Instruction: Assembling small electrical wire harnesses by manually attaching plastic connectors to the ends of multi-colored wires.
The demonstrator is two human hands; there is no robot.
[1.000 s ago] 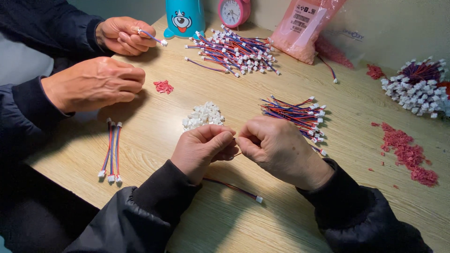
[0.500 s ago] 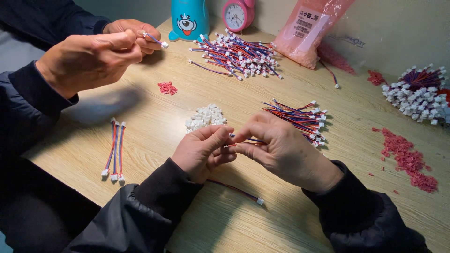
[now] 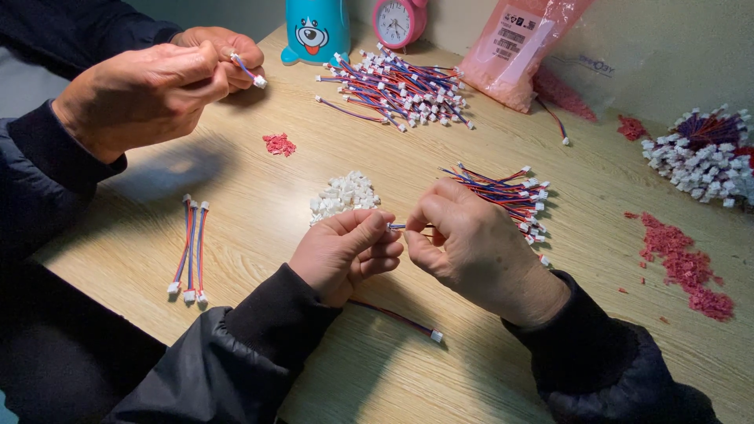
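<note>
My left hand and my right hand meet over the wooden table, both pinching one short red-blue-black wire lead between the fingertips. The lead's tail runs under my wrists and ends in a white connector near the table's front. A small heap of loose white connector housings lies just beyond my left hand. A bundle of wire leads with white ends lies just beyond my right hand.
Another person's two hands at the upper left hold a wire lead. Three finished leads lie at the left. A big pile of leads, a blue figure, a pink clock, a pink bag, red scraps and white connectors lie farther back.
The other person's hands lifted off the table and came together on a wire lead. My hands stayed in place, fingertips shifting slightly on the lead.
</note>
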